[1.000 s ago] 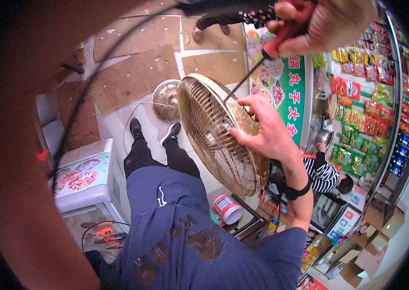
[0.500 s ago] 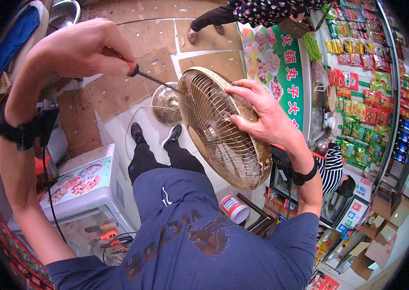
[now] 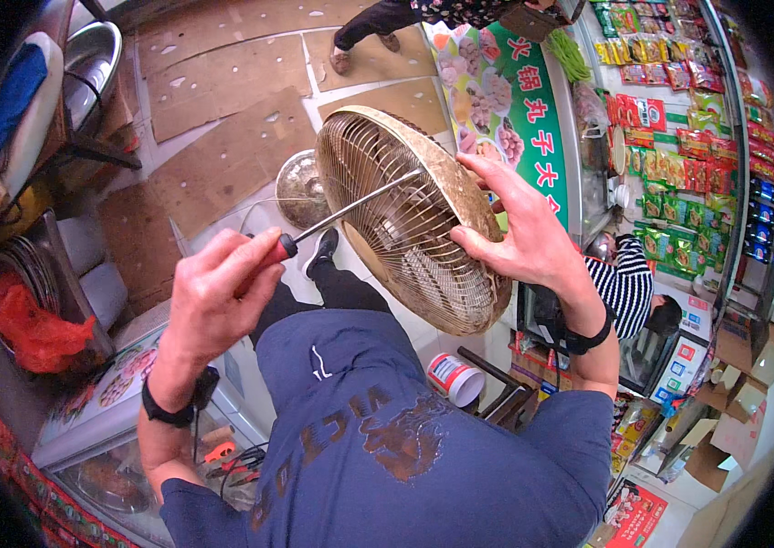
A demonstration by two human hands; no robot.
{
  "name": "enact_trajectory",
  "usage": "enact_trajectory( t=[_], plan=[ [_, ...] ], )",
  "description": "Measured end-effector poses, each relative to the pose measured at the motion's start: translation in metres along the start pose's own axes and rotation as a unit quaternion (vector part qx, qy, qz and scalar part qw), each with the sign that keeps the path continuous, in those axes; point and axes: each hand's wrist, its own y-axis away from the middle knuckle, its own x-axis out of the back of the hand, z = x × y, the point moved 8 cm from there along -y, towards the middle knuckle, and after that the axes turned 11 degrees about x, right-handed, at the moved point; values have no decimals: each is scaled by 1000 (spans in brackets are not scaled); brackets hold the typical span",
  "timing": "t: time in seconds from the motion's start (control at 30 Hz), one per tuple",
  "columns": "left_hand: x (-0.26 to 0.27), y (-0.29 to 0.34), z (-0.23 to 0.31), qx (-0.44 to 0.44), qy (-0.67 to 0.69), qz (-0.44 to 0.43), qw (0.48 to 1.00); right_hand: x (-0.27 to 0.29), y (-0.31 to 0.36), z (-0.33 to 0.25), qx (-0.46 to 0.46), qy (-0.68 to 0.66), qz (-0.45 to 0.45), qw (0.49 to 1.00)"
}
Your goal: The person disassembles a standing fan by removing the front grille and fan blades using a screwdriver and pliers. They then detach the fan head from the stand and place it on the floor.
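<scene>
My left hand (image 3: 222,292) is closed round the red handle of a screwdriver (image 3: 350,207). The long metal shaft slants up across the front of an electric fan (image 3: 355,160), and its tip lies at the wire grille near the upper rim. Grimy and yellowed, the round fan head is tilted in front of my body. My right hand (image 3: 522,228) grips the right side of its rim, thumb on the wires and fingers behind. Below the head, the round dirty fan base (image 3: 299,190) stands on the floor.
At left stands a white chest freezer (image 3: 113,411) with pliers and other tools on it. Beyond it are a metal basin (image 3: 93,68) and a red net bag (image 3: 31,315). A striped-sleeved person (image 3: 625,274) is at right by packet shelves; another person (image 3: 387,23) stands ahead.
My left hand has come down and nearer my body, turning the screwdriver so its tip points up toward the grille's upper rim. The fan head has shifted slightly left in view.
</scene>
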Motion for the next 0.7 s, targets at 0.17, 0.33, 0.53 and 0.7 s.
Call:
enact_trajectory(
  t=[0.17, 0.33, 0.53, 0.7],
  plan=[
    [-23, 24, 9, -71, -14, 69, 995, -1, 8, -1, 20, 21, 45, 999],
    [-51, 32, 5, -107, 17, 83, 991, -3, 14, 6, 21, 22, 54, 998],
    [-77, 23, 6, -169, 39, 136, 975, 1, 16, 11, 55, 63, 92, 992],
    [-39, 6, 39, -159, -21, 63, 985, -1, 21, 11, 76, 63, 88, 991]
  ],
)
